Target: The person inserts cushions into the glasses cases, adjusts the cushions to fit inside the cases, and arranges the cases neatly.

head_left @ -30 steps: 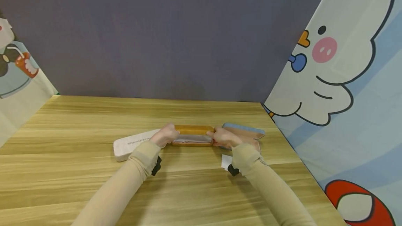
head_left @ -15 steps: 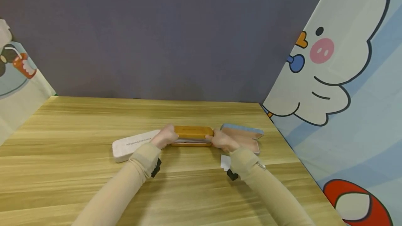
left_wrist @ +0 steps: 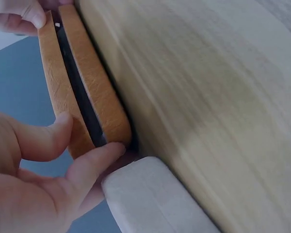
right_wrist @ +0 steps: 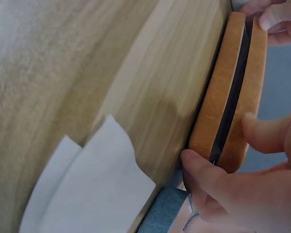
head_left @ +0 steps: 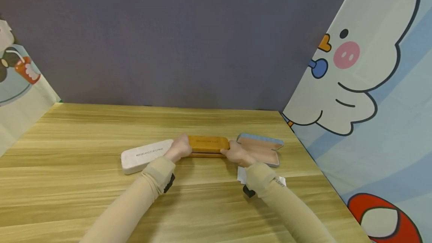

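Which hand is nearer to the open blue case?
Right. The right hand is beside the open blue case; the left hand is farther away, at the left end of the orange case.

Reads "REFUELING FOR CHINA" on top of the white case (head_left: pixel 145 156), in thin dark capitals, in a single line along its length, tilting slightly upward to the right. Bears a faint row of lettering on the orange case (head_left: pixel 207 143), too small to make out. Shows tiny dark marks, possibly letters, at the right sleeve (head_left: pixel 291 207), illegible.
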Demonstrator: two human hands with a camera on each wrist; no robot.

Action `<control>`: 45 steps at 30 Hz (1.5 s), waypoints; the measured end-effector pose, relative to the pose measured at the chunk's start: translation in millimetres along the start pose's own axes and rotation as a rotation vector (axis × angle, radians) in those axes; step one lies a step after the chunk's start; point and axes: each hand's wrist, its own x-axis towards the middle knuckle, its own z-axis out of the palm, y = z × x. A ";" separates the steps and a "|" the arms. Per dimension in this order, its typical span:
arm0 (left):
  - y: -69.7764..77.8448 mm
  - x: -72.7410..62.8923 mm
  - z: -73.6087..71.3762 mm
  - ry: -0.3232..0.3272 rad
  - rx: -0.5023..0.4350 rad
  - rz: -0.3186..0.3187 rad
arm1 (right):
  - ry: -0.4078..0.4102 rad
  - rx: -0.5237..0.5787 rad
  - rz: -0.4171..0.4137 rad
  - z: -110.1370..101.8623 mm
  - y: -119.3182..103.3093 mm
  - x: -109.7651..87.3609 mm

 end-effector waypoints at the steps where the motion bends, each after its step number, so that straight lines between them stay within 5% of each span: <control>1: 0.2 -0.1 1.1 0.018 0.025 0.001 | 0.004 -0.017 0.000 0.5 -0.4 -0.2; 7: -0.4 -0.5 6.8 0.088 0.104 0.009 | 0.027 -0.065 0.005 4.0 -1.0 -0.9; 15: -0.7 1.3 6.9 0.101 0.154 0.011 | 0.055 -0.149 0.020 7.5 -2.6 0.3; 45: 0.4 -0.6 11.0 0.096 0.171 0.038 | 0.030 -0.087 -0.071 12.6 1.0 -1.5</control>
